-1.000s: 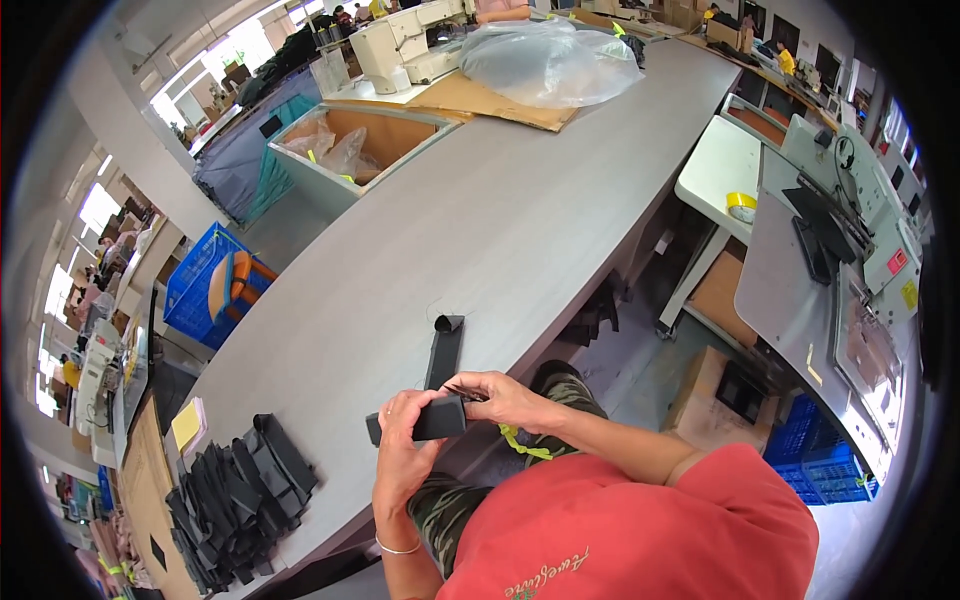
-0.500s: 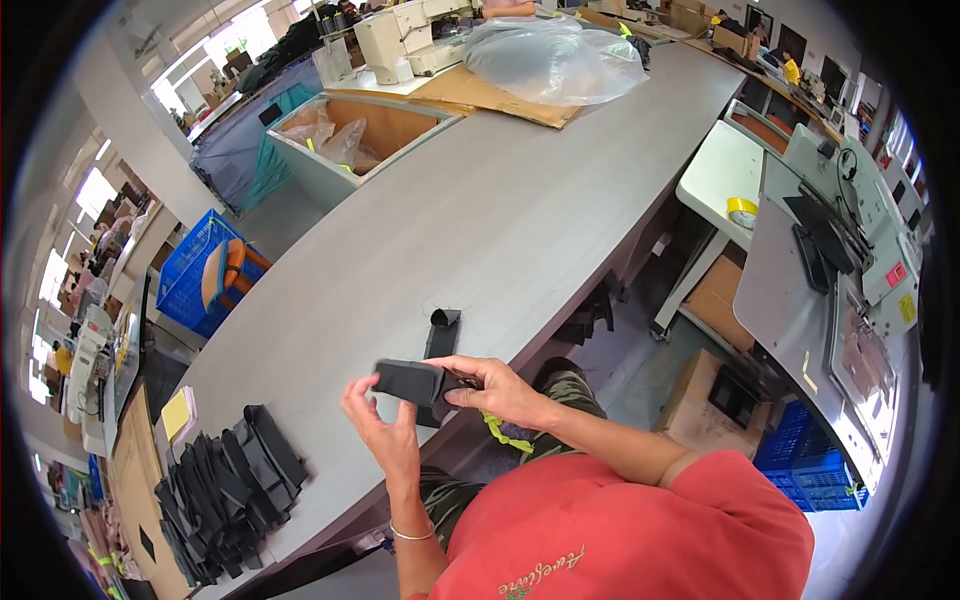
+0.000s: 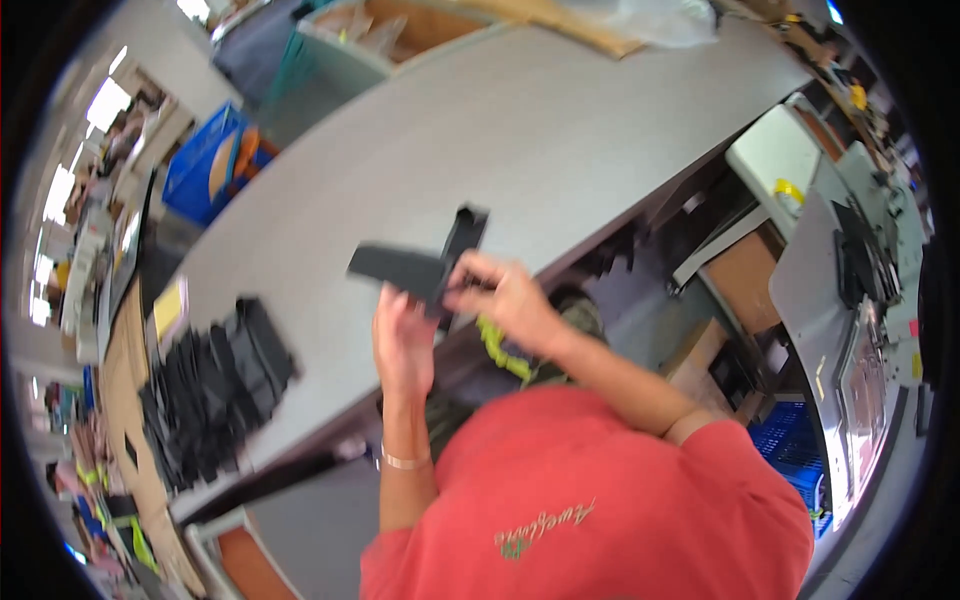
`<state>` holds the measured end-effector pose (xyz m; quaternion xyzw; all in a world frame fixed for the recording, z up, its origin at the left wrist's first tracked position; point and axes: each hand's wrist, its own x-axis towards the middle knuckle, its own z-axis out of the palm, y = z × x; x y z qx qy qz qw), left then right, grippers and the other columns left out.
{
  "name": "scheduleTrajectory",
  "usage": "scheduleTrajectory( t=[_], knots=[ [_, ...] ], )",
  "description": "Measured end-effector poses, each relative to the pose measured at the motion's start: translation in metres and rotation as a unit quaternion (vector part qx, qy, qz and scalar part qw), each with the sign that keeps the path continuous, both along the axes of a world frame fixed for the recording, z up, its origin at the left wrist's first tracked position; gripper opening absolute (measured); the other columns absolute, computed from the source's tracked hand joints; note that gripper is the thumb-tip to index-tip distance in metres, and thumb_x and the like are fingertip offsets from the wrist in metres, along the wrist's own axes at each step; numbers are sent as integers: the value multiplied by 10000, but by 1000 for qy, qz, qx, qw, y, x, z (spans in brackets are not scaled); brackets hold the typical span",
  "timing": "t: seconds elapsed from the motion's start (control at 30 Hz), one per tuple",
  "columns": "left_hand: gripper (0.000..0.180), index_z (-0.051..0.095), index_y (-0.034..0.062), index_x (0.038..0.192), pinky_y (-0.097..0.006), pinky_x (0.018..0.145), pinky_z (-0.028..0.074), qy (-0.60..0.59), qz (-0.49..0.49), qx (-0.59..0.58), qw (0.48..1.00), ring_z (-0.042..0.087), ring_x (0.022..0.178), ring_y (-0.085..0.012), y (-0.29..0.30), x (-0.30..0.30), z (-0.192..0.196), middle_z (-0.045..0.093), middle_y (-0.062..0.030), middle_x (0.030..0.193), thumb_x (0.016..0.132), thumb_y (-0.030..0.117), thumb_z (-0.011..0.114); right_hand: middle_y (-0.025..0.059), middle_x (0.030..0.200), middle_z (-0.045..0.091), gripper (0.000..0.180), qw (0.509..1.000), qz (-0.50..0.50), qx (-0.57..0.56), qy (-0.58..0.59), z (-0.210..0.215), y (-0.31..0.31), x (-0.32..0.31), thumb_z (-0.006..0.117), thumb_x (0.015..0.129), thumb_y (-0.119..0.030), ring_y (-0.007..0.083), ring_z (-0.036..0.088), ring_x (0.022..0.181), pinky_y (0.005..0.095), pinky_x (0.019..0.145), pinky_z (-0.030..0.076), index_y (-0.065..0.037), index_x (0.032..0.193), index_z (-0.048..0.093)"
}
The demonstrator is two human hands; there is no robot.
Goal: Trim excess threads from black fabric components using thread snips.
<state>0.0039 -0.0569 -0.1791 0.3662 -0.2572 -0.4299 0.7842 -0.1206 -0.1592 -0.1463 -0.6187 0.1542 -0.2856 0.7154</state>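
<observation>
A folded black fabric piece (image 3: 395, 265) is held above the near edge of the grey table. Its lower edge rests in the fingers of my left hand (image 3: 403, 345), which closes on it from below. At its right end, my right hand (image 3: 510, 305) pinches the piece between thumb and fingers. Motion blur hides whether anything else is in that grip. A yellow-green ribbon (image 3: 500, 350) hangs just below my right hand. Behind the held piece, another black fabric strip (image 3: 468, 230) lies on the table, with an open, tube-like far end.
Several black fabric pieces (image 3: 215, 385) lie in an overlapping row at the table's left, by a yellow pad (image 3: 170, 308). A blue crate (image 3: 205, 165) stands beyond the left edge of the table (image 3: 560, 120). At right is a side table with yellow tape (image 3: 788, 192).
My view has tilted down and turned. The held black piece now points out to the left, more flattened, and my left hand has moved from its left end to beneath it.
</observation>
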Motion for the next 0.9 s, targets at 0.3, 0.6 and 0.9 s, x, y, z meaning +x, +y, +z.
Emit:
scheduleTrajectory(
  t=[0.3,0.6,0.9],
  knots=[
    [407,464,17,1273,-431,955,441,-6,26,30,999,535,1138,-247,-4,0,16,546,-147,1237,912,202,499,17,1022,585,139,996,75,-54,-21,-13,-5,3,566,788,88,53,522,777,231,650,418,-16,838,643],
    [241,497,9,1089,-379,851,552,44,120,26,991,639,950,-243,5,9,-6,593,-112,1032,870,6,595,51,1078,586,289,965,59,-255,33,-7,-1,-6,558,701,151,112,574,834,249,673,446,-48,863,691],
    [260,502,20,1109,-282,730,541,-107,139,66,982,620,890,-158,4,11,-2,591,-73,981,872,-5,604,31,878,629,266,956,-33,-286,62,17,-14,-2,685,799,-144,163,570,810,294,703,438,-121,1064,675]
  ],
)
